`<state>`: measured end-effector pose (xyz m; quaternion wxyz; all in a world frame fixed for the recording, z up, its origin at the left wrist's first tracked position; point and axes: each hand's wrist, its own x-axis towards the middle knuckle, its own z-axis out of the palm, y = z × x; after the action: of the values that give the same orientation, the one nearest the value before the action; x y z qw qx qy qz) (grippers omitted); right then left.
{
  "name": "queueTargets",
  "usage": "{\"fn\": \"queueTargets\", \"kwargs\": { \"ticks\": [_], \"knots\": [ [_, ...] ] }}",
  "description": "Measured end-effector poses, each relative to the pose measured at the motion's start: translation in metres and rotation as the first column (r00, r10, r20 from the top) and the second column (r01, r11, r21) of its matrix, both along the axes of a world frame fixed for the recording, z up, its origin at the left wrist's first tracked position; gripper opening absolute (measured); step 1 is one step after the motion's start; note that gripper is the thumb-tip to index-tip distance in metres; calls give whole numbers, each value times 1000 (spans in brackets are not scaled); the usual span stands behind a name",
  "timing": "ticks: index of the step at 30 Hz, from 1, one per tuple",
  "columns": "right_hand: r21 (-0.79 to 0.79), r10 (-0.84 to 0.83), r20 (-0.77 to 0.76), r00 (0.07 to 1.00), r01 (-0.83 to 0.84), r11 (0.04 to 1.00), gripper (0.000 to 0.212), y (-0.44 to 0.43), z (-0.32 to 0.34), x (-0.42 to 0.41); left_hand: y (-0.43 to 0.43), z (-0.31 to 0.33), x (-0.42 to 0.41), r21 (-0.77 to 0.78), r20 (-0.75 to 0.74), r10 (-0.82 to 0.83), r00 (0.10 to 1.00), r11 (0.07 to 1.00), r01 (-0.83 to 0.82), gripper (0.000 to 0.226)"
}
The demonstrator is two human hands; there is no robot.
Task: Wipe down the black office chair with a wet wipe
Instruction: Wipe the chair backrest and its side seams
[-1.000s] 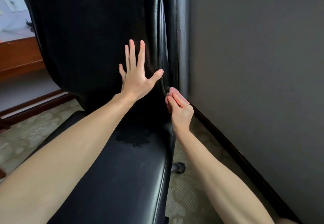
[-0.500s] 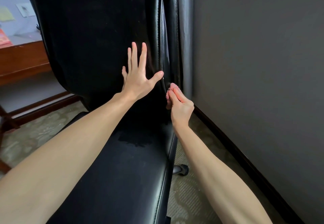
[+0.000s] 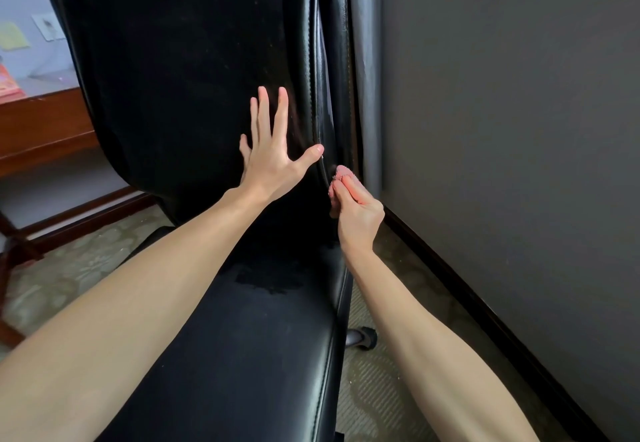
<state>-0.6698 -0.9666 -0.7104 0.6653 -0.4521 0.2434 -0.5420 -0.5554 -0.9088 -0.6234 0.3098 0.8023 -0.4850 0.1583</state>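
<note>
Left hand flat on the backrest, right hand pinching a pink wipe at the chair's edge.

Far left, a wooden desk (image 3: pixel 41 123) sits behind the black office chair (image 3: pixel 242 355), which fills the middle. Its backrest (image 3: pixel 173 78) is upright and its seat runs toward the camera, with a darker patch (image 3: pixel 266 279) near the back. The left hand (image 3: pixel 273 161) is spread wide, fingers straight, palm on the backrest, thumb reaching the stitched seam. Just right of it, the right hand (image 3: pixel 358 213) grips a bunched pink wet wipe (image 3: pixel 341 176) between thumb and curled fingers. The wipe touches the backrest's right side edge, low down, just above the seat. Below that is a caster (image 3: pixel 363 337) on patterned carpet (image 3: pixel 374 400), and the grey wall (image 3: pixel 502 130) is close on the right.
</note>
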Motion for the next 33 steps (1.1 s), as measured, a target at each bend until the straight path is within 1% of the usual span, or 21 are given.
{"fn": "queueTargets", "kwargs": {
  "ticks": [2,6,9,12,13,15,18,21,24,26,29,31,33],
  "knots": [
    [-25,-28,-5,1000,28,999,17,-2,1,4,-1,-1,0,-9,-8,-5,1000,1000,5,98],
    [1,-32,-71,997,32,999,16,-4,-15,5,-4,-2,0,-18,-15,-18,1000,1000,17,100],
    [2,-42,-108,993,42,999,19,-3,-26,5,-5,-3,1,-20,-20,-20,1000,1000,19,101],
    [-10,-35,-65,997,34,999,34,-2,-16,9,-3,-2,4,-11,-16,-15,1000,1000,15,102],
    [-19,-29,-35,999,28,999,34,-1,-10,9,-3,-2,5,-7,-10,-15,1000,1000,15,102],
    [-43,-32,10,999,33,999,27,-3,-3,10,-4,-3,7,-2,7,-9,1000,1000,9,102],
    [-42,-50,2,999,50,998,15,-5,-8,13,-5,-4,7,-5,9,-9,1000,1000,9,103],
    [-4,-63,-87,994,63,998,16,-7,-22,14,-6,-3,6,-4,5,-9,1000,1000,9,103],
    [21,-43,-116,992,46,999,17,-9,-32,10,-5,-4,5,-2,3,-6,1000,1000,6,103],
    [28,-29,-70,997,31,999,22,-7,-27,7,-4,-4,2,-8,6,2,1000,1000,-2,104],
    [30,-26,48,998,25,999,32,-6,-8,1,-2,-2,-2,-5,-8,1,1000,1000,-1,105],
    [-11,-48,111,993,50,999,36,-15,7,-6,-2,-1,-5,4,-10,3,1000,1000,-3,107],
    [-69,-95,132,987,104,992,37,-27,17,-14,-3,-2,-11,7,-17,-1,1000,1000,1,109]
  ]
}}
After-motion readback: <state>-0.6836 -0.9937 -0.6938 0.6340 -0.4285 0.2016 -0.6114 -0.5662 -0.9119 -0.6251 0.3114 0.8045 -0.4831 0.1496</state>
